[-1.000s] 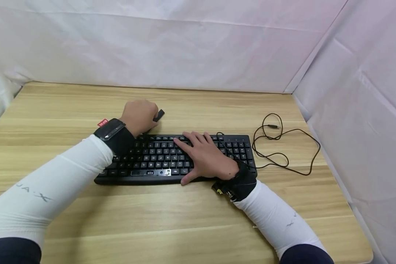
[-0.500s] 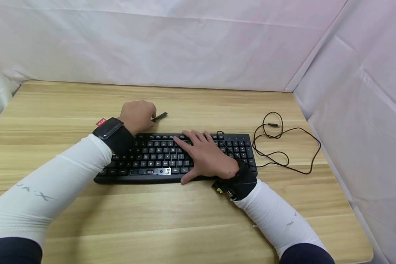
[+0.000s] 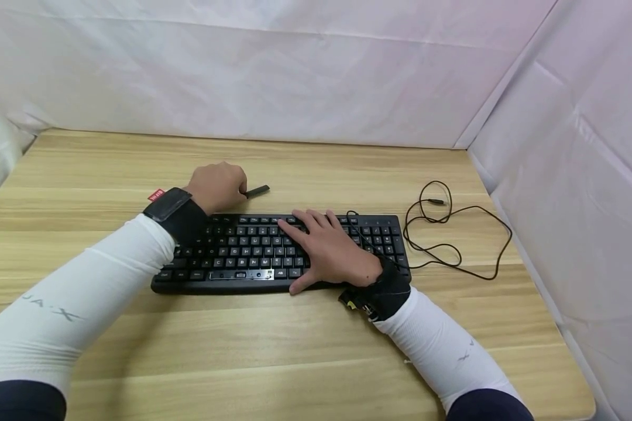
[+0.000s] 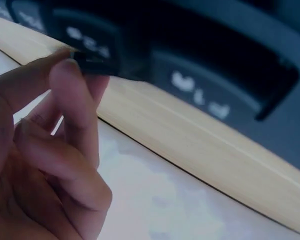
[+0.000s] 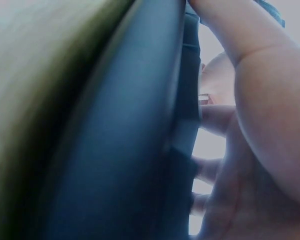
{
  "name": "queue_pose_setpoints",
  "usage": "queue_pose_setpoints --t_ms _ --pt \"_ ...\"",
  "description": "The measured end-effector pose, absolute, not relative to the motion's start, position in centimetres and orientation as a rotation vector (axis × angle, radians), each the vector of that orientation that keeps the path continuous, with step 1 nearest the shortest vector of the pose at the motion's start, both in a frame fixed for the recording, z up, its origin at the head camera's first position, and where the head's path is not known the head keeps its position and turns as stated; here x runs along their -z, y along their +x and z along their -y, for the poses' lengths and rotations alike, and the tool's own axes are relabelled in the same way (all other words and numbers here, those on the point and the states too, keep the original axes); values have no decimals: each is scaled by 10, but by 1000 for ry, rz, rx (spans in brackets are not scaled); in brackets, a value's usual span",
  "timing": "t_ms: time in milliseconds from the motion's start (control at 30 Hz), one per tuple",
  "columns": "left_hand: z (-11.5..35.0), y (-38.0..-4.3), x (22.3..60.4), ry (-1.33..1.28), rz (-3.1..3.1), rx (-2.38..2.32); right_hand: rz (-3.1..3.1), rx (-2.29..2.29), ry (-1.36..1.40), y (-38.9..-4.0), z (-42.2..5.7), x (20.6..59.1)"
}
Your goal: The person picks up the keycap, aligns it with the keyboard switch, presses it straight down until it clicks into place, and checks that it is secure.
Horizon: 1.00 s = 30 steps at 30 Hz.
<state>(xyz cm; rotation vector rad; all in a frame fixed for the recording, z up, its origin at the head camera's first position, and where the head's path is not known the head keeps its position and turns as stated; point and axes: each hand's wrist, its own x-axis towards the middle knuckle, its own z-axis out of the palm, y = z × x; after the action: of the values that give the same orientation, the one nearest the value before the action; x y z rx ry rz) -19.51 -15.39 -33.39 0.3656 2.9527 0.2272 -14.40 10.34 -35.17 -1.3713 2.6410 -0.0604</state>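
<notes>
A black keyboard lies on the wooden table. My left hand is at its far left edge, pinching a short, dark, flat stick that juts out to the right. What kind of tool it is cannot be told, and its other end is hidden by the hand. In the left wrist view, the thumb and fingers meet close to the keys. My right hand rests spread over the keyboard's right part, its thumb near the front edge. In the right wrist view, the fingers reach over the keyboard's side.
A thin black cable loops loosely on the table to the right of the keyboard, with its plug lying inside a loop. White cloth walls stand behind the table and along its right side.
My left hand has shifted slightly to the left. The stick has tilted to lie more level, its free end a little nearer the keyboard. The right hand stays in place.
</notes>
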Motion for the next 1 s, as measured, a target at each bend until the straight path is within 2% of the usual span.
queue_pose_setpoints --t_ms 767,1000 --pt "161 -199 343 522 -3034 -15 -2639 61 -1377 -156 -112 357" --pt "170 -176 329 551 -3042 -80 -2637 82 -1402 -159 -111 361"
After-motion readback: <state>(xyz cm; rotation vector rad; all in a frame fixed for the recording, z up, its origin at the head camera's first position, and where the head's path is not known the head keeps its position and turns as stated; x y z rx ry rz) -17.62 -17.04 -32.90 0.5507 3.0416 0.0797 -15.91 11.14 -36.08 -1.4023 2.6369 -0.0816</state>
